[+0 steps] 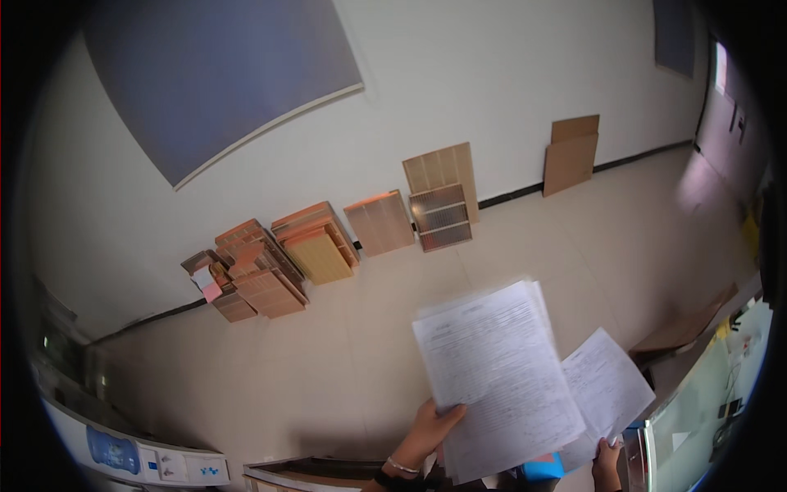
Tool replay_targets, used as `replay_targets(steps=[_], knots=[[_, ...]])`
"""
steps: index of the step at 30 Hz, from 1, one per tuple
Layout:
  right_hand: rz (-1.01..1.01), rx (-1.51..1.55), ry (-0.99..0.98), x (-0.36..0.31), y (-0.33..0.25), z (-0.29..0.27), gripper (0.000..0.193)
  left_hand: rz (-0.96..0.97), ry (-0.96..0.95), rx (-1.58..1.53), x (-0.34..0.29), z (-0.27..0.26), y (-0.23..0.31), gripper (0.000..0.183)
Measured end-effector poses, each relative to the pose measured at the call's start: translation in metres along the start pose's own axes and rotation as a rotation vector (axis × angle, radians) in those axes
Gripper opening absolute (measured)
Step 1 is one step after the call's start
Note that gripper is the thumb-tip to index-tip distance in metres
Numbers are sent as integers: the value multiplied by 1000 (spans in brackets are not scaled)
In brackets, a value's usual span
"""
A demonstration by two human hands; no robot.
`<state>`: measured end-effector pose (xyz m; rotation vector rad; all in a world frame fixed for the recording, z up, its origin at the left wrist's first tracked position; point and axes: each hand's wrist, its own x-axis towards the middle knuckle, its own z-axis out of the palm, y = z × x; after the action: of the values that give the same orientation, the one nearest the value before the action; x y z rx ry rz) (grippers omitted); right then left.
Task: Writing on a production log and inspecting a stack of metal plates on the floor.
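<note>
My left hand (429, 432) grips a stack of printed paper sheets (498, 373) by its left edge, with the thumb lying on top. A bracelet circles that wrist. Lower right, my right hand (607, 461) pinches the bottom edge of another printed sheet (611, 381), which sits partly behind the stack. Below the papers a bright blue object (543, 467) peeks out; its kind is hidden.
Several flat cardboard and slatted panels (262, 275) lean along the white wall, with brown boards (571, 160) farther right. A water dispenser (115, 449) stands at lower left. A glass-topped table (705, 410) is at the right.
</note>
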<state>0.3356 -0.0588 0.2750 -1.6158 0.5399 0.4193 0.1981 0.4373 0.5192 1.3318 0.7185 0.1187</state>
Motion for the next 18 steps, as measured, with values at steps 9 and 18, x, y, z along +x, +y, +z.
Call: replay_targets(steps=[9,18], knots=[[-36,-96,-235,-16,-100,220,36,66,501,-105,-7,-151,-53,29],[31,-191,-314,24,-123,334,42,30,861,-402,-6,-213,-106,28]])
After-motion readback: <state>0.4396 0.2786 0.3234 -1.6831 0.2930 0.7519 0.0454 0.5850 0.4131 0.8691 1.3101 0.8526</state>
